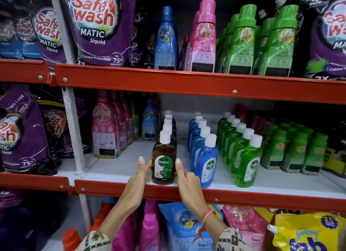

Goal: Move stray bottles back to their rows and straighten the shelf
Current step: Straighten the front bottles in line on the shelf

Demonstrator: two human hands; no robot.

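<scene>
A brown Dettol bottle (164, 160) with a white cap stands upright at the front of a row of brown bottles on the middle shelf (116, 168). My left hand (142, 173) rests flat against its left side and my right hand (184, 175) against its right side, fingers straight. To the right run a row of blue Dettol bottles (206, 162) and a row of green Dettol bottles (247, 162), both slanting back to the left.
Pink and blue softener bottles (106, 127) stand at the left of the middle shelf, small green bottles (294, 149) at the right. Purple Safewash pouches (97, 26) and tall bottles fill the top shelf. Red shelf rails (187, 84) cross the view. Pouches lie on the shelf below.
</scene>
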